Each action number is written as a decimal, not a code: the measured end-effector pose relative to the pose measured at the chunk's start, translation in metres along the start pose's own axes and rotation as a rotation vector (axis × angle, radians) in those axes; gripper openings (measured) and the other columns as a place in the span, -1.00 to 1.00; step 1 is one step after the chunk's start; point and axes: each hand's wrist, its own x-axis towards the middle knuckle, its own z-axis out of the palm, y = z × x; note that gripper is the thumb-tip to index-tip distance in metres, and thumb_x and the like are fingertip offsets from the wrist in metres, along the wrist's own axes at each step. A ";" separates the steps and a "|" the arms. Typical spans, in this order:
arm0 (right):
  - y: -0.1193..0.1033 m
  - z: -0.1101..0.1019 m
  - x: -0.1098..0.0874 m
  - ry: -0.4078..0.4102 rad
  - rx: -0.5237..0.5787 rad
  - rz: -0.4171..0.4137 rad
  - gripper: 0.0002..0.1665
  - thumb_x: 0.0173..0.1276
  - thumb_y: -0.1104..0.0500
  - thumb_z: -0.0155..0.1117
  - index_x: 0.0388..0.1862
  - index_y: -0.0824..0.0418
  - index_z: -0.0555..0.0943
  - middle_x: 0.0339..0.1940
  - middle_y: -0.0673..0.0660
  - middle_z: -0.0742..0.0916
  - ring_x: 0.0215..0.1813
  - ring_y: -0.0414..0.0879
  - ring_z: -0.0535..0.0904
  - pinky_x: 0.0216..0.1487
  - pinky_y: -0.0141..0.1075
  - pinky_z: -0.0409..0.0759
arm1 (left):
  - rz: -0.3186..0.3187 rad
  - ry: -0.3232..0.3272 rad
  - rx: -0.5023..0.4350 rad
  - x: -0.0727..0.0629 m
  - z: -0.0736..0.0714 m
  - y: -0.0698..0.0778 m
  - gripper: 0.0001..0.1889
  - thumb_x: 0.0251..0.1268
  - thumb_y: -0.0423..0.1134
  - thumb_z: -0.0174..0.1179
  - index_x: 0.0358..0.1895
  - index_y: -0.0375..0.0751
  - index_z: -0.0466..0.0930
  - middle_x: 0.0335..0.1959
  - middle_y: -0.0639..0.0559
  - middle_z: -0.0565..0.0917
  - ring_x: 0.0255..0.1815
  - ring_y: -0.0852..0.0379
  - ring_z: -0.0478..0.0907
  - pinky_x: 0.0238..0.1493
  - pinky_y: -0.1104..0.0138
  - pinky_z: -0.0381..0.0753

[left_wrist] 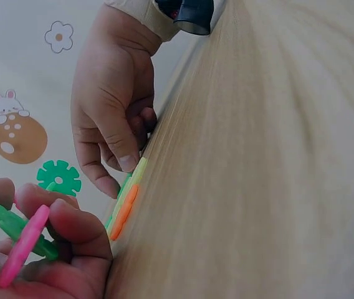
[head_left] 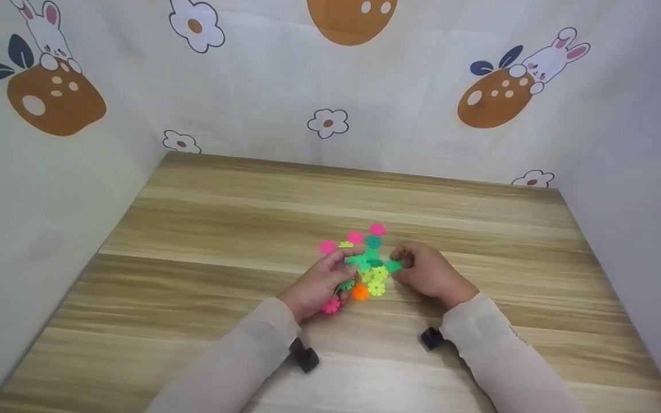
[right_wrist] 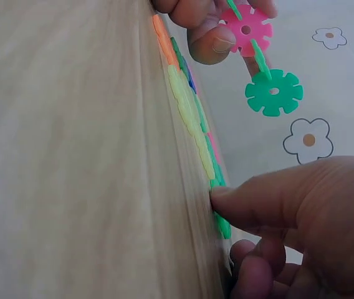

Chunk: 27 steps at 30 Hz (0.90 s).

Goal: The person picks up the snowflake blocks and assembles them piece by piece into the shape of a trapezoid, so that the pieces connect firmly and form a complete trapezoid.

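My left hand [head_left: 320, 284] grips a small chain of interlocked snowflake discs, pink and green. In the left wrist view a pink disc [left_wrist: 22, 252] of that chain crosses a green one between the curled fingers. From the right wrist view, a green disc [right_wrist: 283, 103] hangs at the chain's far end. My right hand [head_left: 427, 274] pinches a green snowflake disc [right_wrist: 224, 225] at the edge of the loose pile, thumb on its near face. Yellow discs [head_left: 376, 288] and an orange disc [head_left: 360, 292] lie flat between the hands.
Beyond the hands, pink discs [head_left: 377, 229] and a teal disc [head_left: 373, 242] lie on the wood-grain table [head_left: 221, 218]. Patterned cloth [head_left: 250, 86] walls in the back and both sides. A black wrist-camera mount [head_left: 306, 357] hangs under each sleeve.
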 end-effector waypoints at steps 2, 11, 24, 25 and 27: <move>0.000 0.001 0.000 0.003 0.024 0.002 -0.70 0.28 0.31 0.47 -0.02 0.19 0.65 -0.25 0.10 0.62 -0.20 -0.02 0.49 -0.17 -0.25 0.49 | 0.005 0.000 0.005 0.000 0.000 0.000 -0.52 0.69 -0.18 0.02 0.57 0.14 0.36 -0.07 -0.04 0.51 -0.49 0.18 0.40 -0.48 0.44 0.51; 0.006 0.004 0.004 -0.041 0.334 0.010 -0.73 0.34 0.36 0.33 0.01 0.32 0.59 -0.41 0.06 0.61 -0.39 -0.12 0.53 -0.34 -0.37 0.56 | 0.013 -0.003 0.030 -0.001 0.000 0.000 -0.51 0.71 -0.15 -0.01 0.59 0.14 0.33 -0.07 -0.03 0.52 -0.48 0.18 0.41 -0.52 0.46 0.50; 0.011 0.007 0.006 -0.159 0.695 0.027 -0.68 0.47 0.38 0.11 0.15 0.49 0.52 -0.26 0.07 0.64 -0.39 -0.17 0.64 -0.30 -0.35 0.76 | 0.005 0.014 0.029 -0.001 0.001 0.002 -0.52 0.70 -0.16 0.01 0.58 0.13 0.34 -0.06 -0.04 0.52 -0.46 0.18 0.42 -0.46 0.43 0.53; 0.012 0.008 0.006 -0.161 0.705 0.030 -0.68 0.47 0.38 0.11 0.15 0.48 0.52 -0.26 0.06 0.64 -0.39 -0.17 0.64 -0.30 -0.35 0.76 | 0.006 0.013 0.028 -0.001 0.001 0.002 -0.52 0.70 -0.15 0.01 0.58 0.12 0.34 -0.06 -0.04 0.52 -0.46 0.18 0.42 -0.46 0.43 0.53; 0.013 0.008 0.007 -0.164 0.725 0.029 -0.67 0.47 0.39 0.10 0.16 0.50 0.52 -0.26 0.06 0.65 -0.39 -0.17 0.64 -0.30 -0.35 0.75 | 0.007 0.010 0.028 -0.001 0.001 0.001 -0.52 0.70 -0.15 0.02 0.58 0.12 0.34 -0.06 -0.04 0.52 -0.46 0.17 0.42 -0.45 0.42 0.53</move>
